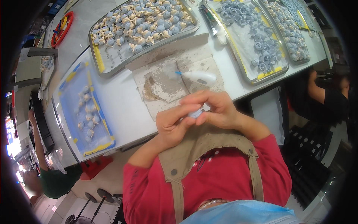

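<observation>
In front of my chest, both hands are closed around one small light-blue piece (195, 113). My left hand (172, 124) pinches it from the left, and my right hand (219, 109) grips it from the right with bent fingers. Most of the piece is hidden by the fingers, so its full shape cannot be made out. Just beyond my hands, a white squeeze bottle with a thin blue tip (201, 78) lies on its side. Under it is a stained, unfolded cardboard sheet (175, 86), with a raised flap along its far edge.
A metal tray (97, 59) of small blue-and-cream figures stands at the far left. Another tray (257, 79) at right holds blue cup-shaped pieces; more filled trays (302, 59) lie beyond. On the left is a blue tray (104, 128) with several figures. Other people's arms (37, 138) show at both sides.
</observation>
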`<move>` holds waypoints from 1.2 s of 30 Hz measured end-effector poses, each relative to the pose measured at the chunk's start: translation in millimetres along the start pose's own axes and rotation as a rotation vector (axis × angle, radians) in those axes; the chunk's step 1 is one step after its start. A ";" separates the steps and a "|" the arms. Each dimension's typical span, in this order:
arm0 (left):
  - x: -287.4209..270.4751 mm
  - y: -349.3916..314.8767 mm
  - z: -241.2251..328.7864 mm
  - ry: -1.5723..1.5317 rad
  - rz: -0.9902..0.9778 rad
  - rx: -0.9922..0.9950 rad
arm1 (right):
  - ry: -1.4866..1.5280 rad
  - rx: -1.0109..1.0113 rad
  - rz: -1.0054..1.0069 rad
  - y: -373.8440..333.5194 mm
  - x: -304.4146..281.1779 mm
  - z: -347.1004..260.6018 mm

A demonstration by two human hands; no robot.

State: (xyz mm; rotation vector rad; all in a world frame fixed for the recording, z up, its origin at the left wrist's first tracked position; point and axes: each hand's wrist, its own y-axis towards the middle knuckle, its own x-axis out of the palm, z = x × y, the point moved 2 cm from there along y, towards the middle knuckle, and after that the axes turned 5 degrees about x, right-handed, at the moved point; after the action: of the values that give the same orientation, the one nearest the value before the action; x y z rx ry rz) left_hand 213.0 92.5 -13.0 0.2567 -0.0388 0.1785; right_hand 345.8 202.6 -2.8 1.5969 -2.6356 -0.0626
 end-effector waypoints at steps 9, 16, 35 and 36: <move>-6.1 2.6 4.4 0.028 -0.040 0.075 | 0.031 -0.091 0.004 6.9 5.6 2.1; -12.5 -1.6 8.8 -0.022 -0.014 -0.096 | 0.357 -0.027 0.013 6.3 21.5 11.0; -211.0 35.6 32.7 1.310 0.416 0.063 | -0.777 -0.151 0.507 21.4 -30.2 17.9; -207.6 58.2 18.6 1.303 0.321 0.105 | -0.758 -0.120 0.514 19.9 -30.3 18.3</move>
State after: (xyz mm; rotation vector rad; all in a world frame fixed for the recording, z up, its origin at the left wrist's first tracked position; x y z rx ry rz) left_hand -2.0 107.7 6.8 0.1988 1.2302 0.6396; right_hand 340.8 238.7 -20.7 0.9146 -3.4051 -0.9406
